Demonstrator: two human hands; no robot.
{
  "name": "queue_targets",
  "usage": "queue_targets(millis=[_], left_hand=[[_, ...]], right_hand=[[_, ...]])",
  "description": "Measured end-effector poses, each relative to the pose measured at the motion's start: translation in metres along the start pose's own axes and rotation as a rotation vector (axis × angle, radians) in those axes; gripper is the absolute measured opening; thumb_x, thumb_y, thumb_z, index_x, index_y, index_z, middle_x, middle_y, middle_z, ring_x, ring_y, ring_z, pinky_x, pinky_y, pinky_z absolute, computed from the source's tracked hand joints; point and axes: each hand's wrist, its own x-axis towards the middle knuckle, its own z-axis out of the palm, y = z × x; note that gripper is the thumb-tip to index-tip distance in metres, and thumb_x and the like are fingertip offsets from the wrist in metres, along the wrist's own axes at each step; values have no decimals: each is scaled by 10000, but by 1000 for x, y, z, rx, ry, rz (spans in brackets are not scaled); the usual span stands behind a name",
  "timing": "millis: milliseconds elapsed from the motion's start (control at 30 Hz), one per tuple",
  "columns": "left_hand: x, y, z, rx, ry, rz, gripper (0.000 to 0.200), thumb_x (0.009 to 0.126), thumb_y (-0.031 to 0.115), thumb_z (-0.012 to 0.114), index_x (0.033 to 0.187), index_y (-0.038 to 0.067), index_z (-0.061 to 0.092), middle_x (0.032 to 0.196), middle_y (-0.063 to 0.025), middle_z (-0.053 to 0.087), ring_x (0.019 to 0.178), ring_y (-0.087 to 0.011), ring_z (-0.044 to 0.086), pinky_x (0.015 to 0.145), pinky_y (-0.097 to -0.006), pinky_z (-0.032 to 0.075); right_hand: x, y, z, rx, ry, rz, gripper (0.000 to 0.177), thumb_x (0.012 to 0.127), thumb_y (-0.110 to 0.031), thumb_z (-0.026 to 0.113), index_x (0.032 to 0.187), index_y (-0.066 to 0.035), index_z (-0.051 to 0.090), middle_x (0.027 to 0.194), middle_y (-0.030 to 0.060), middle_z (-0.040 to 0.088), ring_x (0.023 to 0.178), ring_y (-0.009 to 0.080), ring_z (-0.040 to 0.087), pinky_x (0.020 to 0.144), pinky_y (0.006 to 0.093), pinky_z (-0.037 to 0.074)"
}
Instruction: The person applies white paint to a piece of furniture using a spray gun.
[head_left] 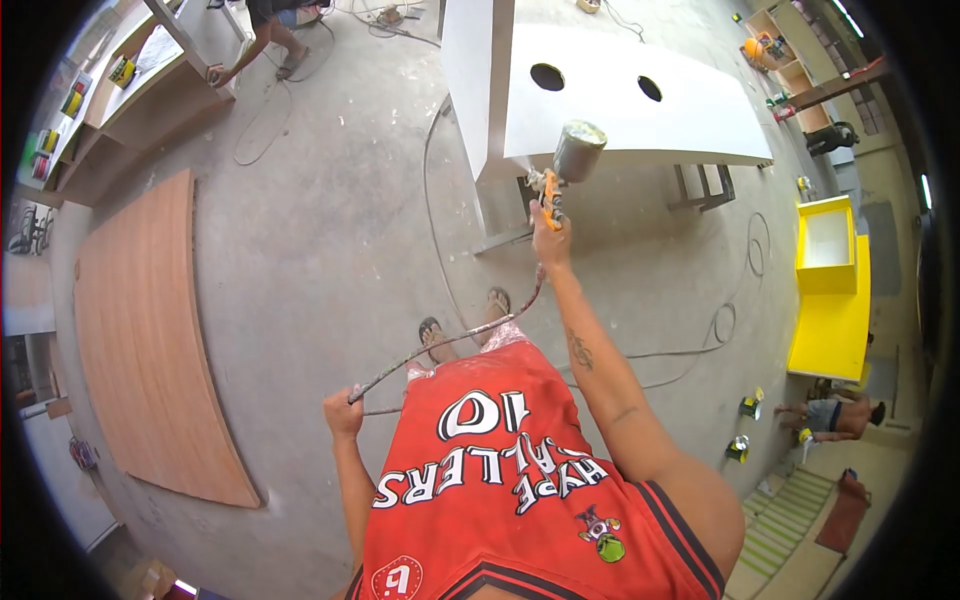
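Observation:
My right hand (551, 240) is closed round the orange handle of a spray gun (551, 195), held out at arm's length. A metal paint cup (580, 150) with a paint-stained lid sits on the gun. Just beyond the gun stands a white panel piece (620, 100) with two dark round holes. My left hand (343, 410), at the lower left, is closed round a paint-spattered hose (430, 347). The hose runs across in front of my red shirt up to the bottom of the gun.
A wooden board (145, 340) lies at the left. Yellow furniture (835, 310) stands at the right. Hoses (690, 352) trail over the floor. One person (270, 35) bends at the upper left; another person (845, 415) is at the far right near paint cans (738, 448).

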Motion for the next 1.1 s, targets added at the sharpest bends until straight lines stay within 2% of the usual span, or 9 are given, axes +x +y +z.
queue_targets(millis=[333,467,500,533,633,800,867,1033,1100], left_hand=[[19,21,15,-83,62,121,397,877,221,701,588,18,519,555,-220,477,491,-418,468,482,-474,347],[29,41,17,-156,58,124,369,845,189,706,592,20,497,545,-210,467,489,-413,472,481,-468,353],[31,44,19,-179,57,133,358,834,179,708,595,20,494,545,-209,466,490,-410,476,481,-467,354],[31,48,18,-181,63,136,358,834,179,708,595,20,494,545,-209,466,490,-410,476,481,-467,354],[32,56,20,-210,53,109,338,818,169,707,602,20,493,551,-211,471,489,-404,481,480,-465,354],[31,67,22,-275,70,142,331,826,148,689,608,6,483,556,-213,457,476,-388,448,482,-453,333],[34,67,20,-261,66,143,325,822,155,698,614,13,493,561,-212,471,490,-397,468,485,-458,346],[40,59,15,-217,98,191,330,821,167,716,620,17,502,570,-209,486,516,-410,489,497,-467,361],[36,51,16,-277,89,85,337,834,150,688,627,-1,469,556,-203,429,478,-349,396,489,-443,315]], right_hand=[[56,-147,1,74,11,-179,355,967,-323,674,817,-5,622,706,37,612,667,153,554,642,342,455],[75,-197,2,198,25,-260,360,975,-330,672,799,-23,612,681,20,603,565,103,511,523,287,407],[75,-209,4,265,44,-299,323,981,-328,683,777,-85,623,511,-59,434,386,45,369,387,238,289],[74,-220,2,267,45,-306,323,981,-328,683,777,-85,623,511,-59,434,386,45,369,387,238,289],[64,-249,-2,364,5,-397,270,1002,-299,653,959,-37,699,493,-63,400,374,43,338,375,234,271],[67,-271,1,397,35,-469,253,998,-292,654,937,-49,688,495,-62,409,375,37,336,370,237,254],[82,-270,0,263,-24,-310,309,993,-285,651,909,6,710,631,-16,578,457,51,395,445,247,316],[89,-257,3,76,-14,-204,360,952,-312,684,736,-30,625,639,3,578,592,118,508,565,314,411],[83,-238,1,54,-24,-166,365,949,-318,687,733,-31,622,645,3,583,596,116,511,570,315,413]])
